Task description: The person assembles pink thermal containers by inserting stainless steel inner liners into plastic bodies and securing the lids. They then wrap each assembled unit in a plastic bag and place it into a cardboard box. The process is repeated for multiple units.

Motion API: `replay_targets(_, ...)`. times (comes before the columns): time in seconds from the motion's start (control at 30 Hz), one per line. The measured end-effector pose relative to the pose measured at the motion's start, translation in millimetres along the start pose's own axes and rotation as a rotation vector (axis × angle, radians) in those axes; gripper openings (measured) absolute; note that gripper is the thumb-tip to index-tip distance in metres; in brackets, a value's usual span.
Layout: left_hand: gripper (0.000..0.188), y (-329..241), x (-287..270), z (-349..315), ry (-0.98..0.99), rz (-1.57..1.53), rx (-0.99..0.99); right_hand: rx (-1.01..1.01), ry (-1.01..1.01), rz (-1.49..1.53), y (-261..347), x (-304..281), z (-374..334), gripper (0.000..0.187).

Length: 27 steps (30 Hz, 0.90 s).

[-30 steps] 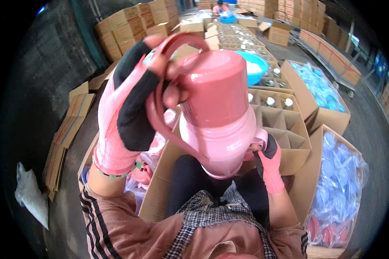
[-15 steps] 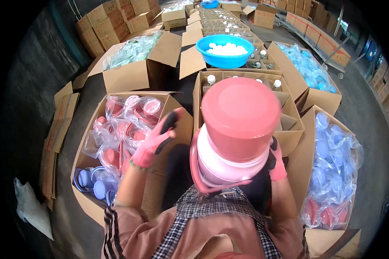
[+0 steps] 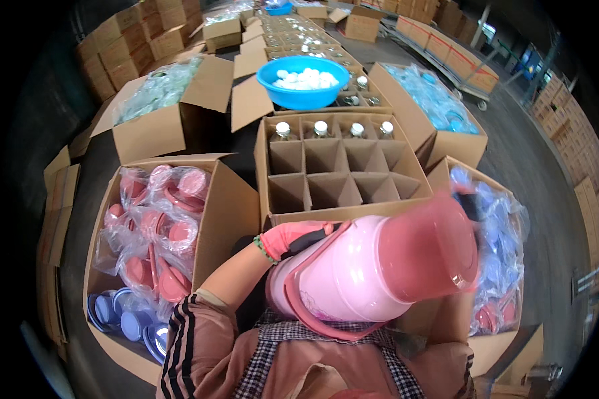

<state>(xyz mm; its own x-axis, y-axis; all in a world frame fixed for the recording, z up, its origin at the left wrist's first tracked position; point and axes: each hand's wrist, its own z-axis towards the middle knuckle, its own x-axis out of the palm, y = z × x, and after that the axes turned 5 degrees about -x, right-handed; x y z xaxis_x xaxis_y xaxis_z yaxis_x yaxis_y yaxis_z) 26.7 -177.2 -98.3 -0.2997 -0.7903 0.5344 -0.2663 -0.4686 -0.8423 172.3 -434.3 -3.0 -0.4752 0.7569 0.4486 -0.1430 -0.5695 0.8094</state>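
Note:
A pink thermos flask [image 3: 346,271] with a red cup-shaped lid [image 3: 426,249] lies tilted sideways across my lap, its lid toward the right. My left hand [image 3: 293,238], in a pink and black glove, grips the flask's body beside its red handle [image 3: 306,297]. At the lid's outer end is my right hand [image 3: 469,201], closed around it; motion smears it and the lid hides most of its fingers. Just ahead stands a divided carton [image 3: 343,214], with white-capped glass bottles [image 3: 321,129] in its far row and bare compartments nearer me.
A box of bagged red parts [image 3: 154,226], with blue ones at its near end, stands left. Bagged blue parts [image 3: 496,246] fill a box on the right. A blue basin [image 3: 303,100] of white caps sits farther ahead. Cartons and a loaded cart [image 3: 446,50] stand beyond.
The flask has tipped from upright to sideways, its lid swinging right. My left hand has come from the air at the left onto its body. My right hand has moved up to the lid.

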Motion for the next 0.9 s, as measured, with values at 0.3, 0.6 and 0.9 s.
replay_targets(0.3, 0.069, 8.0, 4.3, -2.5, -0.070, 0.357, -0.024, -0.049, 0.855, -1.063, 70.4, 8.6, -22.7, 0.087)
replay_targets(0.6, 0.050, 24.0, -43.0, 67.0, -0.121, 0.125, -0.309, -0.065, 0.900, -1.063, 73.9, 12.3, -28.7, 0.089)
replay_targets(0.9, 0.045, -61.1, 49.3, 28.9, -0.823, 1.063, 0.058, 0.125, 0.501, -1.351, 63.9, 7.6, -31.7, 0.054)
